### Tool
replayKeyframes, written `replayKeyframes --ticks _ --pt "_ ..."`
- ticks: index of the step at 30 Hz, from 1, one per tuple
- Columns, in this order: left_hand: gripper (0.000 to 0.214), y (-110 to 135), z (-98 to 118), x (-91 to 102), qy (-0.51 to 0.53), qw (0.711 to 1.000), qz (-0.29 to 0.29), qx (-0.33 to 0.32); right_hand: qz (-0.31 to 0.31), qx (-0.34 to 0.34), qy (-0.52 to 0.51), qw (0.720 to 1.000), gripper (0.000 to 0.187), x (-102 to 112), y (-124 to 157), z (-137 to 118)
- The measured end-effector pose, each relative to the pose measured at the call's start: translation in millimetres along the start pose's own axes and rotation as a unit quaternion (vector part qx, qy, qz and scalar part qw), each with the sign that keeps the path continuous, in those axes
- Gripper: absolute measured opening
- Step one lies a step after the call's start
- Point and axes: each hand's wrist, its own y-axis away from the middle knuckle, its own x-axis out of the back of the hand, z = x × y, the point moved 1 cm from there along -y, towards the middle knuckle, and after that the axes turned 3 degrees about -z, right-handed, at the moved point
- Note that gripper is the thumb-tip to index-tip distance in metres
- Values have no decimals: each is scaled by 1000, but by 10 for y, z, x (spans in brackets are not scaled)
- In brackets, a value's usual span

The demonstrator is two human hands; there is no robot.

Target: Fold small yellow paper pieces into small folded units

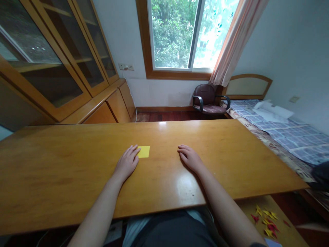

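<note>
A square sheet of yellow paper [144, 152] lies flat on the wooden table [164, 137]. My left hand [127, 161] rests palm down at its left side, fingers stretched out, with the fingertips over or against the sheet's left edge; part of that edge is hidden. To the right of the paper, and apart from it, my right hand [189, 156] lies on the bare tabletop. Its fingers are extended and slightly bent, pointing left, and they hold nothing.
Below the table's right front edge, several small red and yellow folded paper pieces [268, 219] lie on a brown surface. A brown armchair [208, 99] stands beyond the table, near a bed [290, 133] on the right. Glass-fronted cabinets [77, 44] line the left wall.
</note>
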Motion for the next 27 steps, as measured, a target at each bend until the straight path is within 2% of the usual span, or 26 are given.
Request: replayKeyframes --ticks 5,9,11,14,27 --pt "40 12 117 84 15 999 35 -31 1 -2 -4 1000 25 3 -4 -2" --pt "36 20 317 113 44 994 -16 -103 1 -3 -4 1000 25 5 -6 -6" --pt "36 21 390 100 51 991 -44 -118 2 -4 -5 1000 25 5 -6 -8" --pt "37 14 416 62 50 993 -49 -99 3 -4 -6 1000 25 2 -4 -8" --pt "32 3 114 34 -13 999 46 5 3 -1 -10 1000 25 -6 -9 -17"
